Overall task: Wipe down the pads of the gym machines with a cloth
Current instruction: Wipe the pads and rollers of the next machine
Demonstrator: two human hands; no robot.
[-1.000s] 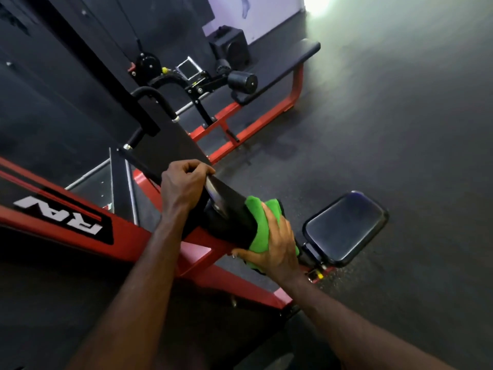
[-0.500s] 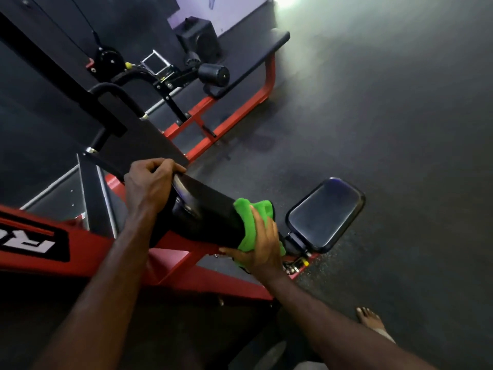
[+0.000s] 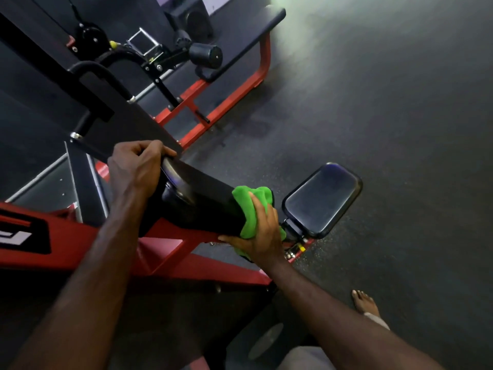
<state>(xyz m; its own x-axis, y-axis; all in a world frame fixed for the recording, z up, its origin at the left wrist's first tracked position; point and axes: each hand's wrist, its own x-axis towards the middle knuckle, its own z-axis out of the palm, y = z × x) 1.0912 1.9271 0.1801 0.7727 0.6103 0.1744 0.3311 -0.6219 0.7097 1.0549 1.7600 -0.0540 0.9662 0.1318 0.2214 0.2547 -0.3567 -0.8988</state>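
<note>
A long black back pad (image 3: 202, 198) slopes across the middle of a red-framed machine. My left hand (image 3: 134, 166) grips the pad's upper end, fingers curled over its edge. My right hand (image 3: 257, 232) holds a bright green cloth (image 3: 252, 202) against the pad's lower end, thumb beneath and fingers wrapped over the bunched fabric. Just right of the cloth sits the machine's black seat pad (image 3: 322, 200), untouched.
The red machine frame (image 3: 88, 244) runs across the lower left. Behind stands a second machine with a long black bench (image 3: 248, 36), a roller pad (image 3: 206, 56) and red legs. Dark rubber flooring (image 3: 386, 108) spreads to the right. My bare foot (image 3: 364, 303) stands at lower right.
My right hand has stayed on the cloth at the pad's lower end, shifting slightly along it. My left hand keeps its grip. The view has swung, bringing my foot into sight.
</note>
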